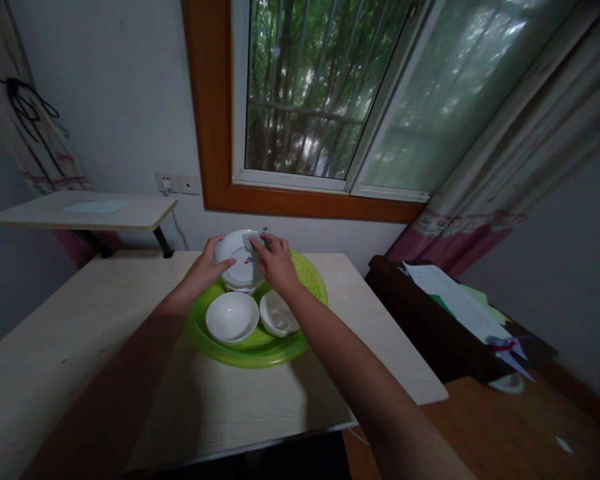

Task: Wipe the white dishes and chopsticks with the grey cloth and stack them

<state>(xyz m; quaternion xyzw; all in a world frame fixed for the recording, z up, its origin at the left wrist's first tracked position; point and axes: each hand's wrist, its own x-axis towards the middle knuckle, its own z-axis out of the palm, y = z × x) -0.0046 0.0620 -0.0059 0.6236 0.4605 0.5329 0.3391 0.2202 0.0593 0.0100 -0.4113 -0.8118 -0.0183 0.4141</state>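
Note:
A round green tray [310, 283] rests on the pale wooden table [70, 333]. Two empty white bowls [231, 317] [277, 313] sit in its near half. Over the tray's far part, my left hand [206, 267] grips the left rim of a white dish [237, 263] with a small red and blue mark, tilting it towards me. My right hand [277, 260] presses a small grey cloth [258, 240] against the dish's upper right edge, fingers closed on it. Another dish edge shows just beneath the held one.
A small side table [80, 212] stands at the back left, under a wall socket [177, 183]. A barred window [300, 93] is straight ahead, with a curtain [525, 153] to its right. A dark cabinet [430, 320] with papers stands right of the table.

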